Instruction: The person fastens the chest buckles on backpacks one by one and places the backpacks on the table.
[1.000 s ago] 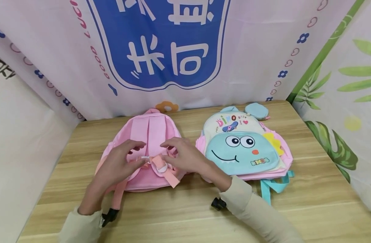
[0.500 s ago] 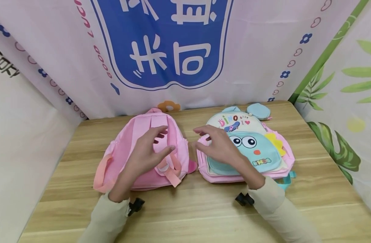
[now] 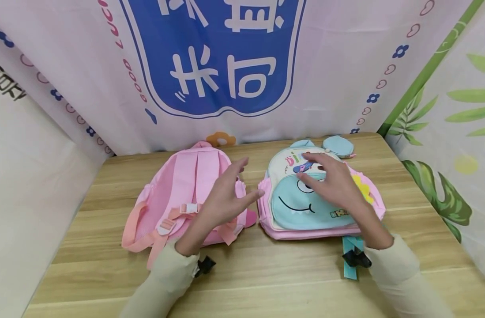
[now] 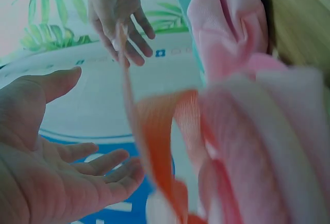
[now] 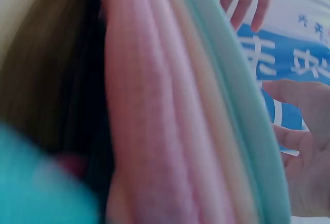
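The pink, cream and aqua cartoon-faced fabric backpack (image 3: 295, 214) lies face-up at right on the wood-grain table (image 3: 274, 282), the right hand (image 3: 336, 182) above it, fingers apart, holding nothing. At left, the pink fabric backpack (image 3: 180, 174) lies straps-up, presumably keeping its coral webbing (image 3: 129, 227) reachable; the left hand (image 3: 228, 196), likewise spread, hovers above.

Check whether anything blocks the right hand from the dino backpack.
Nothing visible does. In the head view the right hand appears to hover over the front of the dino backpack, and neither that view nor the right wrist view shows anything between them. The teal strap lies by the bag's near edge.
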`<state>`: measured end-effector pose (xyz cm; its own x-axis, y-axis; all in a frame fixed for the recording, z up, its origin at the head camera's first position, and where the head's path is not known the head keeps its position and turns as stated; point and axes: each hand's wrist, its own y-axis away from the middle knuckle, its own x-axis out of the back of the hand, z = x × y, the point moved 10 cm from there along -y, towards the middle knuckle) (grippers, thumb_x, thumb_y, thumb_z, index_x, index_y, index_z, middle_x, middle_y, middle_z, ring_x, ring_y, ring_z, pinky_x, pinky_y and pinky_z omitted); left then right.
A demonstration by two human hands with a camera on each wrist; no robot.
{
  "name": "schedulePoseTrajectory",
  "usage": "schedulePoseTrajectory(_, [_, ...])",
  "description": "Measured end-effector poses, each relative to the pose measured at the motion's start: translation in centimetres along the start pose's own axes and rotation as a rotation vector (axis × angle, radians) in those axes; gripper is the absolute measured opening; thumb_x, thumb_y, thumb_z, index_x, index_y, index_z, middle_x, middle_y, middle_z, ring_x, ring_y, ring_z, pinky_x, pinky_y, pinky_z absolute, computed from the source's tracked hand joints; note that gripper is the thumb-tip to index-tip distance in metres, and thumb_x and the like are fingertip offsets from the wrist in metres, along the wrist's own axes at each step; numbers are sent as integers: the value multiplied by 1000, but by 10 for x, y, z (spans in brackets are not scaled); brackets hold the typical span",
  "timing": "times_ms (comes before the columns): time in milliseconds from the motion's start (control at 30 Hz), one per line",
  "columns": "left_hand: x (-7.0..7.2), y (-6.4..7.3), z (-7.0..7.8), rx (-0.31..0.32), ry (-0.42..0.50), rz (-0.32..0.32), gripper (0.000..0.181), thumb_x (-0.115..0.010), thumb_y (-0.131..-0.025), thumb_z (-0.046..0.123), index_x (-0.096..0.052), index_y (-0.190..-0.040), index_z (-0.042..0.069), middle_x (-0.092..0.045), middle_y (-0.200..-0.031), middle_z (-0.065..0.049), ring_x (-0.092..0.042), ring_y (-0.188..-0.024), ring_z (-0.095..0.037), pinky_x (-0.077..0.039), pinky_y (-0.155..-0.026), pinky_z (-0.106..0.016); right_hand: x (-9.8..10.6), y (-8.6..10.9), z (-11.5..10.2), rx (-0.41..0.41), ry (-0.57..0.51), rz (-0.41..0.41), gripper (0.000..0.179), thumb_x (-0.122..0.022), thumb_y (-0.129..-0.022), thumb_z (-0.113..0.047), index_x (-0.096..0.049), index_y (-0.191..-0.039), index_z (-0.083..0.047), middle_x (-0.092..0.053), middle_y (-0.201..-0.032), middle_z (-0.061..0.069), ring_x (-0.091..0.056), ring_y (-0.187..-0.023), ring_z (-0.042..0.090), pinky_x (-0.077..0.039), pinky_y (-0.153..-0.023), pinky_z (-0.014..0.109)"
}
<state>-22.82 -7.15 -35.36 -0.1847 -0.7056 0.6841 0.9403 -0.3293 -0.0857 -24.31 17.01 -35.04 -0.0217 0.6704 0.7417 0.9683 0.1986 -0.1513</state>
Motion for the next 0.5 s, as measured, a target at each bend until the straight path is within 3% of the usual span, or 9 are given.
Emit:
schedulePoseTrajectory(167, [-22,-9,4,59,33,-41,104,-85,-92,44,-23,-172,19,-32,-177,-6,-36,-161,-32,-37,-127,-59,22,11,34,-84,43,24,73,-71,-103,-46,-45,-163,-14,-49,-164,22,-51,-144,51,-47,-113,69])
schedulePoseTrajectory(300, [-39,-14,6,94,64,-72,113,-87,-90,46,-15,-174,21,-25,-179,-5,-29,-164,-30,-33,-130,-57,34,21,62,-159,67,21,82,-69,-102,-56,-39,-167,-16,-40,-169,26,-38,-153,54,-36,-117,77])
schedulePoseTrajectory(433, [-54,-18,7,124,110,-89,120,-88,-88,48,-8,-175,25,-18,-181,-1,-24,-166,-26,-28,-132,-55,43,28,83,-172,74,34,84,-70,-101,-55,-39,-166,-12,-37,-169,29,-31,-155,57,-29,-117,82])
schedulePoseTrajectory(500, [-62,-21,11,99,155,-90,120,-89,-87,45,-9,-174,27,-23,-180,0,-27,-165,-26,-28,-133,-53,45,31,90,-166,79,37,84,-71,-101,-53,-39,-166,-10,-36,-168,31,-30,-154,59,-28,-116,83])
